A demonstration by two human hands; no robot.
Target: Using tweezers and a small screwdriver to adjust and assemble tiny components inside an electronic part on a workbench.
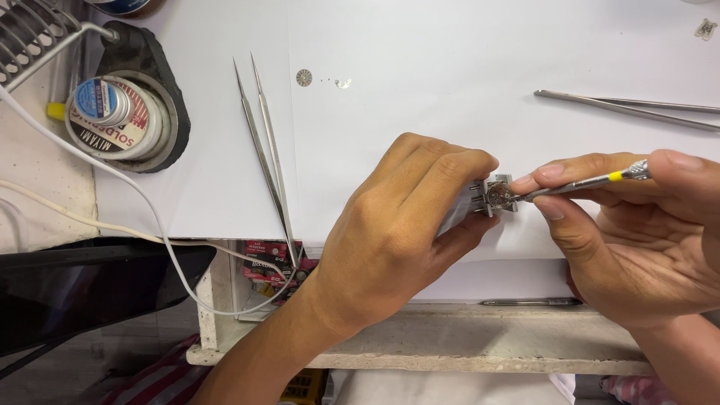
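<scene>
Left hand (pixel 397 225) pinches the small metal movement holder (pixel 496 195) on the white paper (pixel 420 90), right hand (pixel 637 232) grips a fine screwdriver (pixel 581 183) tipped into it; a slip could fling tiny parts off the paper.

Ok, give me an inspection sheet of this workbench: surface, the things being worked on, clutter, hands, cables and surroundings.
Surface: white paper sheet covering a pale bench.
Job's things: small metal holder with a round part in it; thin screwdriver with a yellow band, tip on that part.
Clutter: tweezers left of the hands, second tweezers at upper right, tiny round parts on the paper, round tin in a black stand, pen at the bench edge.
Hands: left hand grips the holder; right hand pinches the screwdriver.
Cables: white cable running across the left side.
Surroundings: dark tray at lower left.
</scene>
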